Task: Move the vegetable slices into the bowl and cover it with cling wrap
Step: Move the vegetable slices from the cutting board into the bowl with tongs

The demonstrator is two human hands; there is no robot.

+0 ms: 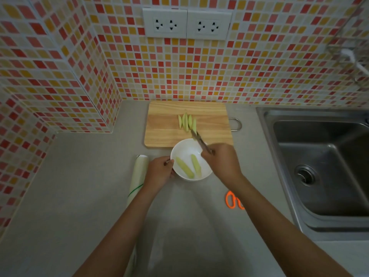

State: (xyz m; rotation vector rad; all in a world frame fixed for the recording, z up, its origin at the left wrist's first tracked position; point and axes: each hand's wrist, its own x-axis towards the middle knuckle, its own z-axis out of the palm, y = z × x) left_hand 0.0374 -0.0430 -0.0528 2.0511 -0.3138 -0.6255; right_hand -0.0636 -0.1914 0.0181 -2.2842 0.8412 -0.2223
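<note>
A white bowl point(185, 150) sits on the grey counter just in front of a wooden cutting board point(165, 126). Two pale green vegetable slices point(184, 166) lie inside the bowl. Several more slices point(186, 120) stand in a row on the board. My left hand point(158, 172) grips the bowl's left rim. My right hand point(221, 159) holds metal tongs point(197, 137), whose tips reach the rightmost slice on the board. A roll of cling wrap point(137, 174) lies on the counter left of the bowl, partly under my left forearm.
Orange-handled scissors point(232, 199) lie on the counter to the right, partly hidden by my right forearm. A steel sink point(319, 162) fills the right side. The tiled wall with two sockets point(186, 24) rises behind the board, and a tiled corner juts out at left.
</note>
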